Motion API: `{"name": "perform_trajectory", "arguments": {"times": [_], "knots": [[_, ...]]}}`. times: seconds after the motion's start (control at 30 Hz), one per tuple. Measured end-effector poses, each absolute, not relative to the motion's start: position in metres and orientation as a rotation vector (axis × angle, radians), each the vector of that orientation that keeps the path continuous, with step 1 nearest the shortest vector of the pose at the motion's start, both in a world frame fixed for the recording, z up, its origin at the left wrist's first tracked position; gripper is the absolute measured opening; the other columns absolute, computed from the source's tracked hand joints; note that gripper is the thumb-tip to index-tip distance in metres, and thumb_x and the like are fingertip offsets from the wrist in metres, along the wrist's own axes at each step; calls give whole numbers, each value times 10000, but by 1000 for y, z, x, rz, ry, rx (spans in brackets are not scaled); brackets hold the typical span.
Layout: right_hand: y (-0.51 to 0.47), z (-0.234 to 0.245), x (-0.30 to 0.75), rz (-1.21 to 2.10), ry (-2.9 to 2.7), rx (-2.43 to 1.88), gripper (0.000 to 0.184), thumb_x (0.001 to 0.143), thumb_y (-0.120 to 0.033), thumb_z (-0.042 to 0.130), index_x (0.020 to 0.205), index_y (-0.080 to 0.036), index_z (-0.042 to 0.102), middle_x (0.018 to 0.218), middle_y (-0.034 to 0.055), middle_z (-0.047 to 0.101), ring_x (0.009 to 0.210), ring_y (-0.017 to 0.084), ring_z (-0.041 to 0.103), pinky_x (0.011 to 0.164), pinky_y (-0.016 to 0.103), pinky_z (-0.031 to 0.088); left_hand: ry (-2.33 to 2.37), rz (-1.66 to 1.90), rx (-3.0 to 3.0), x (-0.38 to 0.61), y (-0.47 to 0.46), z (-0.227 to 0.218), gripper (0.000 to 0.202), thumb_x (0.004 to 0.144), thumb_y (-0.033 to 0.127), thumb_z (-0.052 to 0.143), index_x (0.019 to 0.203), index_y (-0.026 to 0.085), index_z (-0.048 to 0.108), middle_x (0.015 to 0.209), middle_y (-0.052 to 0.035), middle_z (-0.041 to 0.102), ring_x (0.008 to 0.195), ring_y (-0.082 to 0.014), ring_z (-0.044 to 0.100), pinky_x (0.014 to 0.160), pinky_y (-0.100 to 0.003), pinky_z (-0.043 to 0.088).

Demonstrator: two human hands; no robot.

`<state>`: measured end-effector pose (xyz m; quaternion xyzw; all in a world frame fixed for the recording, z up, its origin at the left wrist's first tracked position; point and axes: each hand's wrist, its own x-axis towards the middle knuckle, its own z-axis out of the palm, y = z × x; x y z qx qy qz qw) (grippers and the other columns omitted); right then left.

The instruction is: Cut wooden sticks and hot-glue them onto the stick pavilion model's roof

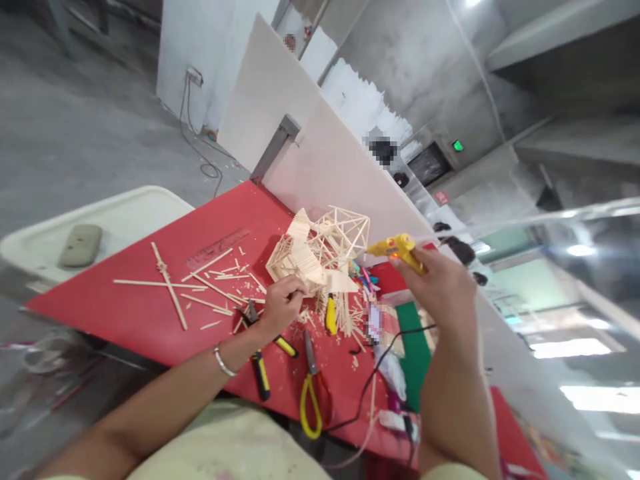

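My right hand (443, 283) grips a yellow hot glue gun (395, 247), raised at the right of a model built from thin wooden sticks (300, 257). The glue gun's nozzle points left, close to the model's open lattice part (345, 230). At the model's near edge, my left hand (283, 307) is closed, its bent fingertips pressed against the model. Below that hand lie pliers (260, 373) with black and yellow handles and a pair of scissors (311, 393) with yellow and red handles. A yellow-handled tool (331, 315) rests beside the model.
Loose sticks and cut bits (220, 280) are scattered over the red table (210, 220), near a translucent ruler (217, 248). A white partition (320, 153) stands behind. The black cord (370, 383) crosses at right by a green mat (414, 347). A pale stool (135, 207) adjoins the left.
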<state>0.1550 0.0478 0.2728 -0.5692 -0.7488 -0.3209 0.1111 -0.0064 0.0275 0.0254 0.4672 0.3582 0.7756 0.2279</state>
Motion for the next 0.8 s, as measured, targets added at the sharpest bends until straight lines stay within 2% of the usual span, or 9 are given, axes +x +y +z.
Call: {"name": "perform_trajectory", "arguments": {"times": [0.07,0.2,0.37,0.5,0.63,0.8], "knots": [[48,262,168,-932,-2161,-1699,502,827,-669,514,831,-211,717,649,17,569,607,149,470,562,263,255,989,2136,1273,-4,30,21,259,736,1,483,641,192,631,658,-11,634,637,-142,597,611,-259,450],[52,237,188,-672,-2165,-1602,546,829,-698,497,735,-187,665,649,13,553,605,142,481,578,261,320,982,2151,1260,0,36,10,256,727,-1,485,668,194,641,689,-20,643,664,-152,601,643,-275,463],[47,195,202,-585,-2069,-1501,522,829,-673,542,673,-183,631,619,3,520,569,131,431,552,261,341,984,2144,1252,3,43,1,261,725,-3,480,674,189,650,700,-24,645,691,-155,607,669,-278,467],[41,166,211,-716,-2051,-1446,492,845,-653,551,854,-192,724,729,55,616,640,169,514,568,269,380,982,2135,1240,5,45,-2,276,736,-14,473,683,186,657,699,-24,639,695,-153,602,667,-277,463],[42,147,216,-889,-2043,-1447,422,886,-566,563,1062,-228,742,884,102,670,714,206,582,628,310,425,997,2108,1226,8,46,-6,272,745,-16,480,697,184,658,731,-30,649,717,-158,615,679,-281,474],[51,135,220,-896,-2014,-1424,400,904,-510,568,1124,-219,732,926,121,674,754,229,608,671,345,460,1034,2077,1242,10,45,-8,283,747,-20,478,712,188,667,750,-27,660,726,-157,627,687,-280,480]]}}
